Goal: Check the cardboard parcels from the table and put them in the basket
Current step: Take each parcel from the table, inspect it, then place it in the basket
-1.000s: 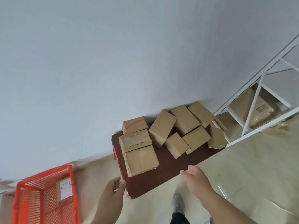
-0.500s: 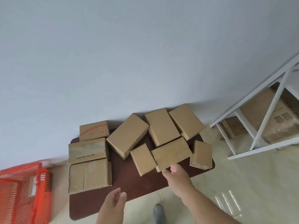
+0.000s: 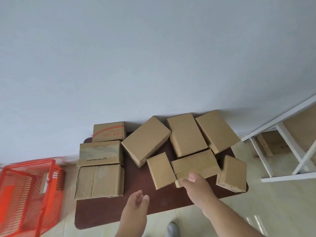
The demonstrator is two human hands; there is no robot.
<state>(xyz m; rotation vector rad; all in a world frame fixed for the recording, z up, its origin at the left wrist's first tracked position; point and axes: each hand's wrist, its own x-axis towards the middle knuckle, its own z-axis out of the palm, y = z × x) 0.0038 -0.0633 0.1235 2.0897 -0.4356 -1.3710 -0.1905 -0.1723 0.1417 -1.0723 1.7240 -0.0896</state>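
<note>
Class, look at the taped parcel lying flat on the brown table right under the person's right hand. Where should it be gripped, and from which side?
Probably grip the taped parcel across its short width at the near end, which faces the person and has bare table before it. The right hand already reaches it there. Other parcels crowd its far and left sides, leaving little finger room.

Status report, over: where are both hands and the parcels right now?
Right hand open, touching taped parcel. Left hand open, empty. Nine parcels on table. Basket left; nothing blocking.
</note>
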